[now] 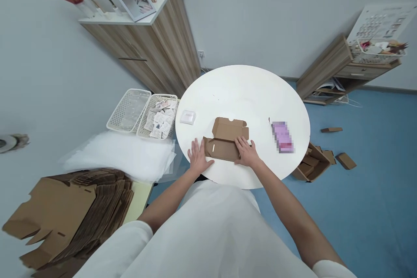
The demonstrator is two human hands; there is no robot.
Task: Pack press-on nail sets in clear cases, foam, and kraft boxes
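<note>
The box (227, 130) lay on the near part of the white table (241, 89), right in front of the person, its lid panel laid back away from them and its shallow base nearest. From where I stood it looked like thin brown card: light, fairly stiff across the panels, easy to bend at the creases, hardly slippery, and likely to crumple at the small tabs if pressed hard. I judged the side walls near the corners the best place to take hold. The left hand (198, 157) was open, fingers spread, at the box's left end, with nothing grasped that I could see. The right hand (246, 153) lay over the right end, fingers a little bent and thumb toward the near edge; whether it pinched the card I couldn't tell. A small pale packet (188, 117) sat to the left on the table, a blurred purple thing (282, 137) to the right. Past the table's left side were two baskets (140, 129), white sheets (120, 155) and a stack of flat card (65, 215); on the floor to the right stood an open carton (317, 168).
</note>
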